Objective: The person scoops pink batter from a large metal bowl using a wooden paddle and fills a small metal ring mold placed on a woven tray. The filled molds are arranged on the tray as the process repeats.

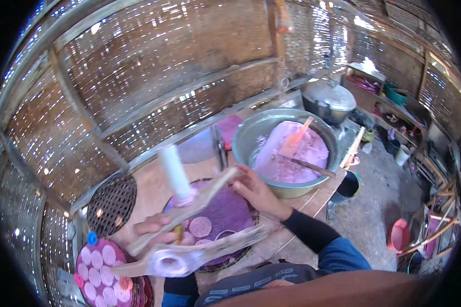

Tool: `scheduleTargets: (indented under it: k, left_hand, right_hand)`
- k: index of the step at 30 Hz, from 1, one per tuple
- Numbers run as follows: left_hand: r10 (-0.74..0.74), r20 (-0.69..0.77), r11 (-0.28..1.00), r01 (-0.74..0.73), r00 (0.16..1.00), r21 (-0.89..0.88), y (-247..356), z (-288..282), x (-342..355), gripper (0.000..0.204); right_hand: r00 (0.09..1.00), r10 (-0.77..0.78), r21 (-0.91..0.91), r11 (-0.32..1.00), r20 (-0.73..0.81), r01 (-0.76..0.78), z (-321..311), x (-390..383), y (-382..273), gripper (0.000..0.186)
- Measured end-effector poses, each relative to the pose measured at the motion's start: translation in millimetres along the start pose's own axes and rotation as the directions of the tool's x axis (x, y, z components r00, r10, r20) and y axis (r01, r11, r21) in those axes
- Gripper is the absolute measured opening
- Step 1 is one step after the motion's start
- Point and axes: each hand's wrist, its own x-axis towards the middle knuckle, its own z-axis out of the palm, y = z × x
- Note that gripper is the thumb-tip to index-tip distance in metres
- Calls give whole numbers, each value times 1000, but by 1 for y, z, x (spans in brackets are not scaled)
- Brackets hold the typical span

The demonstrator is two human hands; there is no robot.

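One bar (205,197) was gripped, left hand (149,225) near, right hand (263,195) far, fingers curled; discs (200,226) risked being crushed by slip.

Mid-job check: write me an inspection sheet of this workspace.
Surface: tan tabletop, bearing a round purple mat partly hidden by wooden bars.
Job's things: upper wooden bar; lower wooden bar; white cylinder, blurred; pink discs on the mat; basin holding a pink mass.
Clutter: dark woven basket, left of the mat.
Hands: left hand and right hand grip the upper wooden bar.
Cables: nothing seen.
Surroundings: woven wall with light gaps; lidded pot beyond the basin.
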Motion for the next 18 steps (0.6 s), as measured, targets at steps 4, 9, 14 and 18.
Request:
scheduleTargets:
  k: [4,9,14,18]
  left_hand:
    - [250,-49,968,-248,967,43,28,-15,0,32]
    - [378,-45,922,-372,925,111,38,-20,6,31]
    - [468,-66,869,-446,881,216,44,-19,-2,31]
    - [499,-71,845,-466,864,260,44,-21,3,31]
  right_hand:
    - [995,-70,-989,135,-65,-55,-125,18,-38,27]
    - [993,16,-883,-456,120,114,-212,9,-19,21]
    - [981,115,-906,-377,158,191,-210,59,-57,15]
    - [973,38,-875,-429,228,222,-245,128,-34,12]
